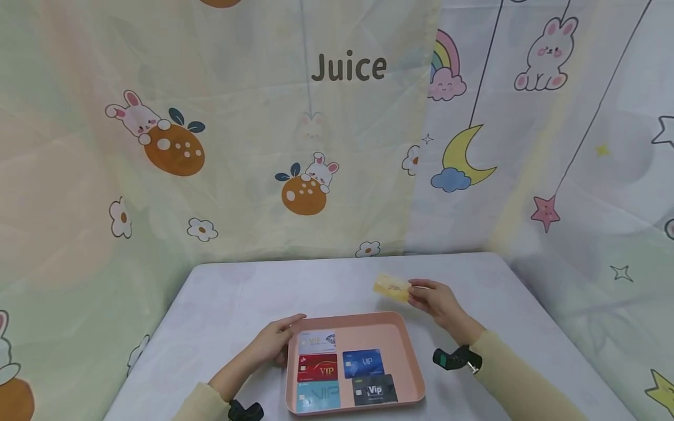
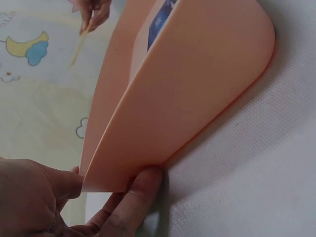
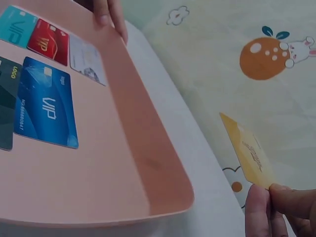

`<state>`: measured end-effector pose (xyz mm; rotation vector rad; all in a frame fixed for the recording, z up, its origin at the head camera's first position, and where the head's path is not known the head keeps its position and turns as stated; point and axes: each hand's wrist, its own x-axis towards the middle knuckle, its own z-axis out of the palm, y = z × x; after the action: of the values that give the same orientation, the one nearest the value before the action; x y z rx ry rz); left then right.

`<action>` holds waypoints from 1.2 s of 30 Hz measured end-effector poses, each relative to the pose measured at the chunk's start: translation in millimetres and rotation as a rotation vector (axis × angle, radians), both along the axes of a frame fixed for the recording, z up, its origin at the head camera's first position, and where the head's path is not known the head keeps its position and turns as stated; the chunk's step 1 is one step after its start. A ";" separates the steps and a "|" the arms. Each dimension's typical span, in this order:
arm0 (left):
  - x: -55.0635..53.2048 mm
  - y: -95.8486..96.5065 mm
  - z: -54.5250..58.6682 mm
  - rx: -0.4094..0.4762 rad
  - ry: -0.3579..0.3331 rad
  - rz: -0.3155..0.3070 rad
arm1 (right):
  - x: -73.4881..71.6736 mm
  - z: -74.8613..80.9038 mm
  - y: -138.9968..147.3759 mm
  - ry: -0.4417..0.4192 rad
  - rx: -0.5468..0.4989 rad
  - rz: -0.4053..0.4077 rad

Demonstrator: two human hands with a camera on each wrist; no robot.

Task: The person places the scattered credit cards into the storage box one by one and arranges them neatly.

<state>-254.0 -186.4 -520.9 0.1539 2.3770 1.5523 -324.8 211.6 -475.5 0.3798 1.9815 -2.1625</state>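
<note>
My right hand (image 1: 439, 304) pinches a yellow card (image 1: 392, 287) by its edge, held up beyond the far right part of a pink tray (image 1: 412, 368). In the right wrist view, thumb and fingers meet on one end of that yellow card (image 3: 249, 150). At the tray's far left corner, my left hand (image 1: 272, 340) grips the rim, with fingers on both sides of the wall in the left wrist view. Inside the tray lie a silver-white card (image 1: 316, 342), a red card (image 1: 317, 368), a light blue card (image 1: 318, 396), a blue card (image 1: 363, 363) and a dark grey card (image 1: 374, 390), which overlaps the blue one.
A white-covered table (image 1: 237, 298) carries the tray. Behind and beside it hangs a printed curtain (image 1: 253, 134) with rabbits, oranges and a moon. A black wrist strap (image 1: 457, 358) is on my right wrist and another strap (image 1: 245, 410) on my left.
</note>
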 end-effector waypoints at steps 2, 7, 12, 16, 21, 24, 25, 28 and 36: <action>0.4 0.1 0.5 -0.002 0.001 0.000 | 4.1 0.9 -3.9 0.005 0.013 0.019; 1.3 0.6 1.3 -0.005 0.006 0.005 | 13.8 0.8 -12.0 0.045 0.070 0.088; 2.0 0.4 2.5 -0.003 0.000 0.008 | 23.3 2.1 -24.1 0.099 0.207 0.129; 1.3 -0.1 2.8 -0.005 -0.003 0.010 | 29.0 2.3 -37.1 0.167 0.354 0.157; 1.3 -0.2 3.2 -0.009 0.000 0.006 | 34.3 -3.6 -52.5 0.240 0.444 0.165; 1.7 -0.1 3.0 -0.015 0.000 0.009 | 37.2 -8.8 -60.3 0.269 0.485 0.168; 1.6 -0.1 2.6 -0.016 -0.002 0.009 | 38.5 -10.2 -62.6 0.276 0.496 0.169; 1.5 -0.1 1.6 -0.021 -0.002 0.012 | 41.8 -14.4 -68.1 0.307 0.523 0.183; 1.8 0.1 2.1 -0.026 -0.015 0.016 | 45.7 -24.3 -77.4 0.342 0.578 0.206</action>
<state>-252.2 -186.4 -518.8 0.1174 2.3917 1.5242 -279.1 134.3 -499.8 -0.1349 2.6845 -1.5801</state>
